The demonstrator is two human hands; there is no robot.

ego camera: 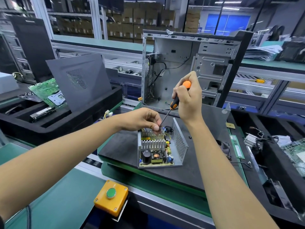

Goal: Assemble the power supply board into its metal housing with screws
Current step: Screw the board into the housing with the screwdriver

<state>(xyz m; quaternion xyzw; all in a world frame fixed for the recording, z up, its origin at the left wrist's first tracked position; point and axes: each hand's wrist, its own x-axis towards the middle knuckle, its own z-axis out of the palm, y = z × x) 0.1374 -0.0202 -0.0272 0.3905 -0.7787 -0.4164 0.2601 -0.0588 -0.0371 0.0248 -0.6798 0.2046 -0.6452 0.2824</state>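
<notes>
The power supply board (155, 154), with finned heatsinks, a black capacitor and a copper coil, lies inside its open metal housing (180, 144) on a dark mat. My right hand (188, 96) grips an orange and black screwdriver (175, 103) whose shaft slants down to the board's far end. There my left hand (145, 119) pinches the shaft's tip between thumb and fingers, just above the rear heatsink. Any screw at the tip is hidden by my fingers.
An open computer case (189, 68) stands behind the mat. A grey side panel (79, 80) and a green motherboard (46, 91) rest in a black foam tray at left. A yellow box with a green button (111, 198) sits at the front edge. Parts and a memory stick (237, 146) lie at right.
</notes>
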